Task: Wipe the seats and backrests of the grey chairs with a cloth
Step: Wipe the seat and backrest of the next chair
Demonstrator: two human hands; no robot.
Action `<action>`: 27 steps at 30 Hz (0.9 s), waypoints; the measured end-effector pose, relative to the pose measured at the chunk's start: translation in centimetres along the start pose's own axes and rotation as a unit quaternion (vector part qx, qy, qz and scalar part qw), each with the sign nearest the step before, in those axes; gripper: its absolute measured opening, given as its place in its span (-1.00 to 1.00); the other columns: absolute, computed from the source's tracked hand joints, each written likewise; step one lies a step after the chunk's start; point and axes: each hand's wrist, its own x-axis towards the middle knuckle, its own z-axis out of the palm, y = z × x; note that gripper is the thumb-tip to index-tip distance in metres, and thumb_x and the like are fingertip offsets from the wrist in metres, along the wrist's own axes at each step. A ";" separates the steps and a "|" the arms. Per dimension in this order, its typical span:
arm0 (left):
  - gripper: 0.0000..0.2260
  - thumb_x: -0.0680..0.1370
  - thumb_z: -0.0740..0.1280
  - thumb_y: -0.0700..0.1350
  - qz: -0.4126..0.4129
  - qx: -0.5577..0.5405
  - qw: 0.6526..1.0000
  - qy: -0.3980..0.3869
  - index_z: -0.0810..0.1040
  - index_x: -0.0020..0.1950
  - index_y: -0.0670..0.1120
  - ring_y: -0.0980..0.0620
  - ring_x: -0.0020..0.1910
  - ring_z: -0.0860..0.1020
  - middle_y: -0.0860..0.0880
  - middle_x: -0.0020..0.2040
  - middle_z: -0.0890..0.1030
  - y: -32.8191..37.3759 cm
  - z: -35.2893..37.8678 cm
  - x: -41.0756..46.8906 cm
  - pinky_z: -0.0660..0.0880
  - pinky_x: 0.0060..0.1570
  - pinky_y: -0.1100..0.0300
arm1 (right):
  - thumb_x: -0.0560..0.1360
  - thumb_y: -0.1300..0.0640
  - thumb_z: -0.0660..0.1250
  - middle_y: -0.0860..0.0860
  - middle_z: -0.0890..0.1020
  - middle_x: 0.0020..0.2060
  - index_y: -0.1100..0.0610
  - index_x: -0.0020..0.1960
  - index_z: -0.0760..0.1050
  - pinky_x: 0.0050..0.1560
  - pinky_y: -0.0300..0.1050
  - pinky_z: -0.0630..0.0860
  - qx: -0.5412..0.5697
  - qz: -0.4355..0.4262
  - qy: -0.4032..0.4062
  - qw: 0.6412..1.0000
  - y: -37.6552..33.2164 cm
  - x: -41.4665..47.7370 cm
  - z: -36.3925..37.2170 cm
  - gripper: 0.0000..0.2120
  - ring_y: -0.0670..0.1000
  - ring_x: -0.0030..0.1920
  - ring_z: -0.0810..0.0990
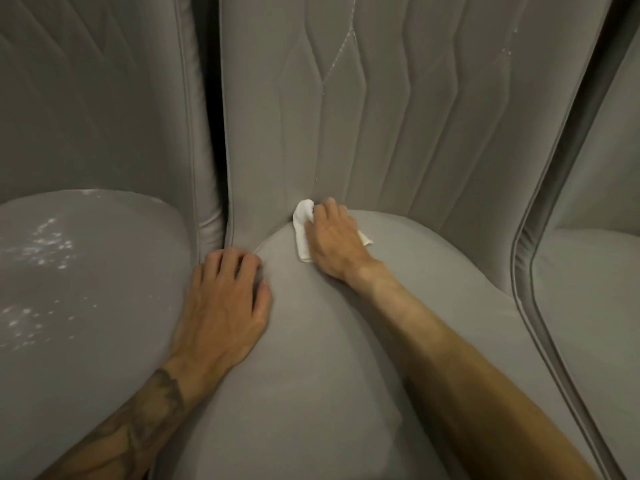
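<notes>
Three grey chairs stand side by side. The middle chair's seat (311, 358) fills the centre, with its stitched backrest (363, 116) behind it. My right hand (336, 244) presses a small white cloth (302, 230) into the crease where that seat meets the backrest. My left hand (225, 303) lies flat, fingers spread, on the seat's left edge and holds nothing.
The left chair's seat (86, 289) shows pale speckled marks, and its backrest (104, 98) rises behind. A dark gap (213, 133) separates it from the middle chair. The right chair (588, 289) sits close, its piped edge curving down.
</notes>
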 end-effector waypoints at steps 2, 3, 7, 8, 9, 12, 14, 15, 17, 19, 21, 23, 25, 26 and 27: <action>-0.78 0.61 0.19 0.00 0.004 0.003 1.000 0.000 0.51 0.10 -0.10 -0.20 0.05 0.45 -0.12 0.09 0.53 -0.2 0.1 -0.1 0.44 0.01 -0.13 | 0.70 0.10 0.03 0.19 0.43 0.21 0.23 0.23 0.38 0.18 0.14 0.32 -0.003 -0.020 -0.002 1.000 1.9 -0.6 -0.8 -0.74 0.25 0.17 0.43; -0.79 0.61 0.20 0.00 0.005 0.004 1.000 0.001 0.51 0.10 -0.09 -0.20 0.05 0.45 -0.12 0.09 0.53 -0.2 0.2 0.0 0.43 0.00 -0.14 | 0.70 0.11 0.04 0.20 0.44 0.20 0.24 0.22 0.38 0.17 0.15 0.32 -0.012 -0.006 0.004 1.000 3.3 -0.9 -1.1 -0.75 0.26 0.17 0.43; -0.81 0.59 0.22 -0.01 -0.005 0.007 1.000 0.002 0.50 0.09 -0.08 -0.20 0.05 0.44 -0.11 0.08 0.52 -0.2 0.3 -0.1 0.43 0.00 -0.15 | 0.66 0.16 0.04 0.22 0.44 0.20 0.25 0.22 0.39 0.15 0.13 0.30 -0.028 0.100 0.018 0.994 3.9 -0.8 -1.3 -0.75 0.26 0.17 0.43; -0.82 0.59 0.23 -0.01 -0.006 0.007 1.000 0.003 0.50 0.09 -0.08 -0.20 0.06 0.44 -0.11 0.08 0.52 -0.1 0.3 0.0 0.44 0.01 -0.15 | 0.65 0.15 0.04 0.21 0.44 0.22 0.24 0.25 0.38 0.15 0.12 0.29 -0.034 0.075 0.006 0.997 2.2 -0.4 -0.7 -0.73 0.24 0.19 0.43; -0.82 0.59 0.23 -0.01 -0.005 0.006 1.000 0.001 0.50 0.09 -0.09 -0.20 0.06 0.44 -0.12 0.08 0.52 -0.1 0.3 0.0 0.44 0.01 -0.14 | 0.66 0.13 0.05 0.20 0.44 0.23 0.24 0.27 0.37 0.14 0.11 0.28 -0.026 0.034 -0.008 0.999 0.4 -0.1 0.0 -0.72 0.24 0.20 0.42; -0.80 0.60 0.21 0.00 -0.001 0.007 1.000 -0.001 0.50 0.09 -0.09 -0.20 0.06 0.45 -0.11 0.09 0.53 -0.3 0.5 -0.1 0.43 0.01 -0.14 | 0.69 0.09 0.07 0.20 0.44 0.20 0.25 0.26 0.38 0.15 0.14 0.31 0.033 -0.058 -0.013 0.998 -1.3 -0.4 0.4 -0.72 0.25 0.15 0.43; -0.79 0.60 0.20 0.01 0.003 0.010 1.000 0.006 0.51 0.10 -0.08 -0.21 0.06 0.45 -0.12 0.09 0.53 -0.4 0.5 -0.1 0.44 0.01 -0.15 | 0.69 0.11 0.06 0.21 0.45 0.21 0.26 0.27 0.39 0.20 0.16 0.33 0.010 -0.062 -0.016 0.998 1.4 -0.7 -0.6 -0.71 0.26 0.17 0.43; -0.79 0.60 0.20 0.01 0.004 0.010 1.000 0.006 0.51 0.10 -0.08 -0.22 0.06 0.45 -0.12 0.09 0.53 -0.4 0.5 0.0 0.43 0.01 -0.16 | 0.69 0.13 0.06 0.22 0.45 0.22 0.26 0.27 0.39 0.22 0.16 0.33 -0.002 -0.037 -0.011 0.999 3.0 -0.7 -0.9 -0.73 0.27 0.18 0.44; -0.80 0.60 0.20 0.00 -0.001 0.010 1.000 -0.001 0.50 0.09 -0.08 -0.21 0.06 0.45 -0.12 0.09 0.52 -0.2 0.4 0.0 0.43 0.02 -0.16 | 0.69 0.15 0.05 0.22 0.45 0.22 0.25 0.26 0.39 0.22 0.15 0.32 -0.012 0.041 0.006 0.999 4.6 -0.6 -1.1 -0.74 0.27 0.18 0.44; -0.81 0.59 0.21 -0.01 -0.009 0.011 1.000 -0.007 0.51 0.09 -0.08 -0.20 0.07 0.45 -0.12 0.08 0.52 -0.2 0.3 0.0 0.44 0.02 -0.15 | 0.68 0.14 0.05 0.22 0.45 0.21 0.25 0.24 0.38 0.18 0.12 0.29 -0.019 0.030 0.008 0.999 1.7 -0.5 -0.6 -0.75 0.25 0.18 0.44; -0.81 0.59 0.21 -0.01 -0.010 0.009 1.000 -0.009 0.51 0.09 -0.08 -0.19 0.07 0.45 -0.12 0.08 0.52 -0.1 0.3 0.0 0.45 0.02 -0.15 | 0.69 0.09 0.06 0.22 0.45 0.21 0.26 0.26 0.39 0.17 0.13 0.27 0.014 -0.053 -0.006 0.998 -1.9 -0.8 0.6 -0.71 0.24 0.18 0.43; -0.81 0.59 0.21 -0.01 -0.010 0.011 1.000 -0.012 0.51 0.09 -0.08 -0.18 0.06 0.45 -0.11 0.08 0.52 -0.3 0.3 0.0 0.44 0.02 -0.13 | 0.69 0.05 0.09 0.22 0.45 0.21 0.27 0.26 0.40 0.18 0.14 0.34 0.036 -0.119 -0.016 0.992 -2.7 -1.4 0.6 -0.68 0.24 0.18 0.43; -0.80 0.59 0.20 0.00 -0.008 0.013 1.000 -0.012 0.50 0.09 -0.08 -0.19 0.07 0.45 -0.11 0.09 0.52 -0.4 0.3 0.0 0.44 0.02 -0.13 | 0.69 0.04 0.10 0.20 0.45 0.24 0.26 0.29 0.39 0.22 0.13 0.36 0.036 -0.125 -0.024 0.991 -0.4 -1.2 -0.3 -0.67 0.23 0.20 0.43; -0.80 0.59 0.20 0.00 -0.008 0.011 1.000 -0.012 0.50 0.10 -0.08 -0.19 0.08 0.45 -0.11 0.09 0.52 -0.4 0.3 0.0 0.44 0.03 -0.13 | 0.70 0.04 0.09 0.20 0.44 0.24 0.25 0.31 0.38 0.24 0.13 0.35 0.026 -0.102 -0.023 0.994 1.1 -0.9 -0.7 -0.67 0.24 0.21 0.43; -0.80 0.59 0.20 0.00 -0.009 0.008 1.000 -0.015 0.50 0.10 -0.08 -0.19 0.08 0.46 -0.11 0.10 0.53 -0.3 0.2 0.1 0.44 0.03 -0.13 | 0.70 0.05 0.08 0.21 0.44 0.23 0.25 0.30 0.38 0.24 0.13 0.34 0.013 -0.061 -0.014 0.998 2.6 -0.6 -1.0 -0.68 0.25 0.20 0.44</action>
